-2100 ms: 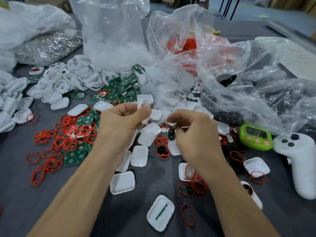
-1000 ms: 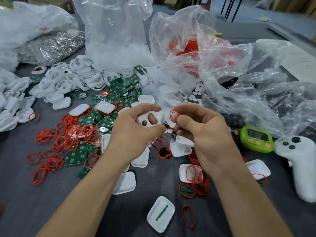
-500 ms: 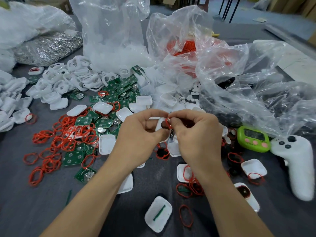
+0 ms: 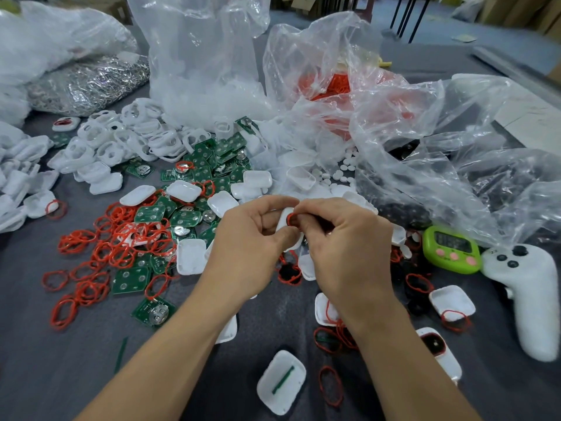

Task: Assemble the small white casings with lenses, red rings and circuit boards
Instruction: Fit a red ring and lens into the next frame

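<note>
My left hand [image 4: 246,253] pinches a small white casing [image 4: 283,218] above the middle of the table. My right hand [image 4: 349,247] meets it from the right, thumb and forefinger pressing a small red ring [image 4: 292,219] against the casing's face. Most of the casing is hidden by my fingers. Loose red rings [image 4: 121,247] and green circuit boards [image 4: 185,218] lie heaped to the left. White casings [image 4: 191,256] are scattered around. Small white round lenses [image 4: 343,171] spill out behind my hands.
Clear plastic bags [image 4: 394,132] crowd the back and right. A green timer [image 4: 450,249] and a white controller [image 4: 528,296] lie at the right. A silvery bag [image 4: 88,80] sits back left. An open casing holding a green strip [image 4: 282,381] lies near the front.
My hands picked up a red ring and a casing, came together over the table, and the right fingers now press the ring onto the casing.
</note>
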Tool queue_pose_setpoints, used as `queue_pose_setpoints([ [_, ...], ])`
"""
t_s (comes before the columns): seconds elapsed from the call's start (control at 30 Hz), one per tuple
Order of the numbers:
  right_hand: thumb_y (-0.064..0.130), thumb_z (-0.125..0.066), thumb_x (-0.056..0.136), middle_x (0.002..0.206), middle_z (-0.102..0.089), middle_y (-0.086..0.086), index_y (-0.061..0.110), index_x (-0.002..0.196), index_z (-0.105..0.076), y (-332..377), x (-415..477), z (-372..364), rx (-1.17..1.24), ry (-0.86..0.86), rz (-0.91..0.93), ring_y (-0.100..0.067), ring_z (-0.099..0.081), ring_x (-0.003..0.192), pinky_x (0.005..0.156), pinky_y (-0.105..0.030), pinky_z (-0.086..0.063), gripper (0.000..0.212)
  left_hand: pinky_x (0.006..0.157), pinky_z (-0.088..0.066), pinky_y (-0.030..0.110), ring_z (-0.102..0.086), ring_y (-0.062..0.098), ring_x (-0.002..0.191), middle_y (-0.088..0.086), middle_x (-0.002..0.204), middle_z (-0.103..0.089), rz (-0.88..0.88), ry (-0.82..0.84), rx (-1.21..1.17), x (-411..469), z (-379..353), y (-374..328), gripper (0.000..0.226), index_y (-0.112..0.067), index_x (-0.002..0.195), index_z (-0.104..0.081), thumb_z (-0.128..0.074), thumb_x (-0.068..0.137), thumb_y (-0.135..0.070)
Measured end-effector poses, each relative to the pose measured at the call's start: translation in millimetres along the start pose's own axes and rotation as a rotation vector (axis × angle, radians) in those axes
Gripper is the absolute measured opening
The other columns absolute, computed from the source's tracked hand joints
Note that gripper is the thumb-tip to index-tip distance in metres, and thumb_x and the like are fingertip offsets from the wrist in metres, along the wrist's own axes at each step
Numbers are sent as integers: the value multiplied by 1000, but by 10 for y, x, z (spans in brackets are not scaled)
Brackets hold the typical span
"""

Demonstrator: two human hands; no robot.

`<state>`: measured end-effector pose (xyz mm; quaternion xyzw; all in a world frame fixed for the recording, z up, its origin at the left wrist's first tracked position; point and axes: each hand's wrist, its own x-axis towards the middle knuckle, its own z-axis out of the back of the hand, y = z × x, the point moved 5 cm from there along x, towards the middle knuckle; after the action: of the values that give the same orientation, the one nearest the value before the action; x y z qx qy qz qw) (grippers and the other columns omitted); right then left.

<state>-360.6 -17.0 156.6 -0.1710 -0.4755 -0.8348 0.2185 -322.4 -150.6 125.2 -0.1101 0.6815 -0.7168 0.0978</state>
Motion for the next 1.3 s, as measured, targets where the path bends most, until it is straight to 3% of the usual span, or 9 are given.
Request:
queue_pose_setpoints([
  [0.17, 10, -80, 85, 85, -79, 8, 21, 90, -83, -22, 15, -10, -10, 57, -21, -6, -70, 79, 75, -14, -52, 13, 66, -56, 21, -71, 9, 73, -2, 88, -81, -19, 4, 21, -28, -33, -1, 40, -23, 107, -74, -64, 88, 11],
  [0.37, 8, -78, 87, 81, -78, 5, 19, 90, -83, 28, 12, 17, -59, 35, 12, -8, -70, 71, 73, -14, -50, 12, 76, -57, 37, -67, 21, 81, 12, 88, -79, -8, -36, -29, -45, -35, 3, 35, -18, 113, -77, -65, 91, 7],
  [0.57, 8, -78, 88, 77, -77, 8, 20, 87, -82, 5, 11, 69, -36, 1, 0, -8, -68, 70, 68, -17, -51, 13, 66, -57, 20, -73, 16, 87, 11, 100, -80, 98, 5, -264, -17, -40, 23, 26, -10, 114, -75, -62, 95, 3],
  [0.67, 9, -78, 87, 73, -75, 10, 23, 84, -81, -12, 17, 86, -6, -16, -9, -7, -67, 71, 66, -14, -50, 14, 58, -54, 23, -67, 17, 68, 12, 99, -79, 131, 29, -330, 4, -41, 13, 26, -7, 113, -74, -61, 94, 5],
  [0.77, 12, -78, 88, 72, -75, 11, 24, 84, -80, -8, 12, 87, 1, -31, 0, -7, -68, 67, 65, -22, -51, 13, 49, -47, 22, -53, 9, 51, 4, 80, -76, 161, 37, -370, 17, -37, 3, 25, -5, 113, -72, -58, 96, 7],
  [0.9, 12, -80, 86, 71, -74, 12, 24, 84, -80, -4, 25, 125, -25, -71, 27, -5, -66, 70, 64, -10, -47, 12, 52, -55, 18, -44, -1, 42, -8, 53, -51, 204, 43, -392, 10, -30, 11, 27, -2, 116, -70, -53, 98, 9],
  [1.0, 11, -82, 84, 73, -75, 10, 23, 84, -81, -1, 28, 115, -63, -47, 48, -7, -65, 72, 64, -11, -47, 12, 55, -56, 19, -52, 0, 44, -9, 55, -59, 180, 52, -373, -10, -37, -23, 27, -6, 111, -71, -55, 97, 9],
  [1.1, 9, -80, 84, 76, -76, 6, 21, 84, -81, 46, 11, 97, -121, -51, 107, -11, -66, 67, 66, -21, -48, 13, 51, -52, 15, -61, 1, 48, -3, 63, -71, 151, 21, -357, -36, -51, -49, 26, -4, 109, -72, -57, 95, 12],
  [1.3, 4, -76, 85, 83, -78, 2, 15, 88, -81, 115, -23, 89, -183, -59, 192, -16, -71, 72, 70, -26, -52, 12, 49, -49, 13, -62, 2, 48, -1, 65, -73, 143, -78, -345, -50, -45, -48, 29, -8, 103, -75, -59, 92, 13],
])
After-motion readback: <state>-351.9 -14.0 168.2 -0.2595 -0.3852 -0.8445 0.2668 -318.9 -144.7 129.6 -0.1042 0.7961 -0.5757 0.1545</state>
